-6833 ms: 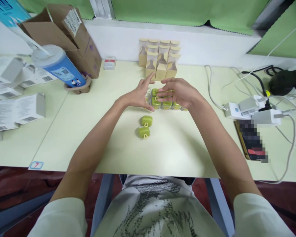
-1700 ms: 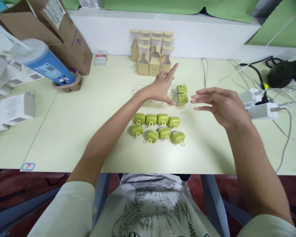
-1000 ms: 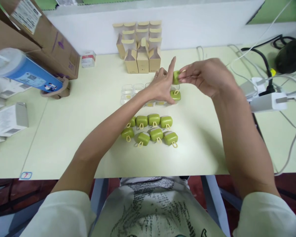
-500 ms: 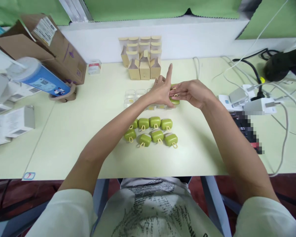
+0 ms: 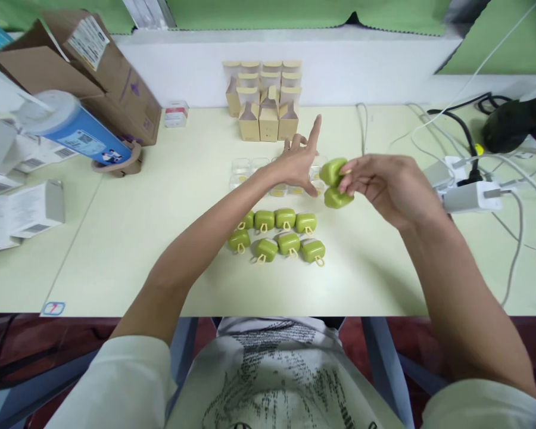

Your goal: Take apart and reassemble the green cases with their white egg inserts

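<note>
The containers (image 5: 242,166) stand in two rows on the tabletop (image 5: 156,238). Directly behind them, near the wall (image 5: 361,68), I see the cartons (image 5: 249,127) bunched together. In front of the containers lie eight caps (image 5: 289,242) in two rows of four, the leftmost partly behind the left forearm (image 5: 196,256). The left hand (image 5: 295,167) is over the containers' right part; just to their right is the right hand (image 5: 395,182), two held caps (image 5: 333,171) in its fingers (image 5: 361,163). Further right of the containers sit chargers (image 5: 469,198). Behind and left of the containers is a small box (image 5: 175,114); well to their left, a canister (image 5: 83,134), with stacked boxes (image 5: 36,208) farthest left.
</note>
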`<state>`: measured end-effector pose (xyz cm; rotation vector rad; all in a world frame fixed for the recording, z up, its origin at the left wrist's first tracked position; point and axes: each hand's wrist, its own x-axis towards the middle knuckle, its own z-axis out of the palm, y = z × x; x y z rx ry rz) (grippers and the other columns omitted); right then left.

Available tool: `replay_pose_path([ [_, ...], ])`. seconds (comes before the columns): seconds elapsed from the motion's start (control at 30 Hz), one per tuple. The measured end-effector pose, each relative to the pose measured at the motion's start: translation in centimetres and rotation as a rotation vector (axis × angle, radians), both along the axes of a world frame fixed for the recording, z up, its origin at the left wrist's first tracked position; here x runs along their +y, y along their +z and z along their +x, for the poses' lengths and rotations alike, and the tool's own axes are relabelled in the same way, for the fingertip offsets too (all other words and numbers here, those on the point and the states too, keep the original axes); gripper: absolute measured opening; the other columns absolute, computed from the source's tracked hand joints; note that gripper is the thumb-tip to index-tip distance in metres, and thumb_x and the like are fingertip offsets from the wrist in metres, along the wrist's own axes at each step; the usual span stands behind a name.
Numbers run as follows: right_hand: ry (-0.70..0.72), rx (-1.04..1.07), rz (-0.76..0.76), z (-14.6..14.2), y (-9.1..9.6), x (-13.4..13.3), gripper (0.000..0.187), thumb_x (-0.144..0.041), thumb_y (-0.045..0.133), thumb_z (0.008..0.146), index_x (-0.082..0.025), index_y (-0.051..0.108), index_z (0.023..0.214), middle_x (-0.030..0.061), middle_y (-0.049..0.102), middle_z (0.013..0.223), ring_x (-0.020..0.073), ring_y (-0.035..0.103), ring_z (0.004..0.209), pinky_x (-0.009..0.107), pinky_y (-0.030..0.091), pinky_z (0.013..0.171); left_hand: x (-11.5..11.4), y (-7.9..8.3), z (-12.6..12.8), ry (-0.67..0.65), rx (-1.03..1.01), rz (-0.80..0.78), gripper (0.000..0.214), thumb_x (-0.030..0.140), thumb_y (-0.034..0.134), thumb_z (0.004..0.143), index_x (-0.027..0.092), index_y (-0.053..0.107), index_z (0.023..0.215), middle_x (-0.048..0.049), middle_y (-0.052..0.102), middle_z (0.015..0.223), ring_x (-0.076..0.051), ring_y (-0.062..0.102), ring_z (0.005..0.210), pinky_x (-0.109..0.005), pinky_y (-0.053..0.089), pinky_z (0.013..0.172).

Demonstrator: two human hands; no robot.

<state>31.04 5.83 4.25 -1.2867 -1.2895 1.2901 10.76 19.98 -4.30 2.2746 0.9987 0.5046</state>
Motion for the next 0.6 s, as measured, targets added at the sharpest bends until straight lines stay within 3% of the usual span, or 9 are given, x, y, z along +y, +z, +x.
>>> replay_pose_path([
  [0.1,-0.009,0.031,-0.102,-0.1,-1.8,-2.7,0.009,-0.032,0.088,0.084,-0.027,0.085,0.077,0.0092,0.079,0.079,0.0256,0.073,0.075,0.042,0.065,0.078,-0.1,3.0,-2.5,-0.037,-0.038,0.03,0.186,0.082,0.108,0.049,0.021,0.006,0.191,-0.0284,0.047,0.184,-0.055,0.012,0.184,-0.077,0.008,0.147],
  [0.17,-0.006,0.058,-0.166,-0.1,-2.9,-3.8,0.004,-0.029,0.089,0.079,-0.025,0.087,0.079,0.0092,0.08,0.078,0.0241,0.073,0.074,0.04,0.062,0.074,-0.7,5.6,-5.3,0.004,-0.07,0.058,0.168,0.08,0.103,0.06,0.031,0.011,0.192,-0.0168,0.044,0.19,-0.047,0.014,0.186,-0.068,0.016,0.15],
  [0.3,0.085,0.045,-0.295,0.6,-3.2,-4.9,0.017,-0.033,0.097,0.074,-0.022,0.089,0.084,0.0128,0.084,0.084,0.0251,0.078,0.079,0.037,0.061,0.07,-3.1,9.6,-11.5,0.089,-0.088,0.051,0.12,0.076,0.091,0.078,0.046,0.041,0.183,-0.0008,0.068,0.171,-0.049,0.039,0.174,-0.073,0.036,0.143],
  [0.37,0.152,0.018,-0.37,1.3,-2.8,-5.3,0.03,-0.041,0.099,0.074,-0.02,0.092,0.092,0.0139,0.084,0.083,0.0257,0.078,0.078,0.036,0.058,0.065,-4.4,10.5,-14.0,0.127,-0.093,0.045,0.099,0.073,0.087,0.083,0.044,0.058,0.173,-0.0048,0.073,0.164,-0.046,0.056,0.162,-0.074,0.045,0.137],
  [0.47,0.2,-0.041,-0.425,2.5,-2.1,-5.7,0.043,-0.043,0.098,0.071,-0.019,0.093,0.105,0.0118,0.082,0.079,0.0235,0.073,0.071,0.032,0.047,0.057,-5.8,10.9,-16.2,0.193,-0.092,0.026,0.078,0.068,0.084,0.088,0.037,0.072,0.159,-0.0085,0.079,0.152,-0.038,0.073,0.142,-0.064,0.058,0.128],
  [0.6,0.092,-0.184,-0.251,3.5,-0.5,-4.5,0.024,-0.036,0.09,0.076,-0.021,0.089,0.094,0.0114,0.083,0.084,0.0201,0.064,0.068,0.033,0.039,0.056,-6.2,10.9,-16.7,0.203,0.021,0.036,0.051,0.045,0.08,0.095,0.024,0.08,0.142,-0.0113,0.085,0.138,-0.029,0.081,0.121,-0.047,0.065,0.112],
])
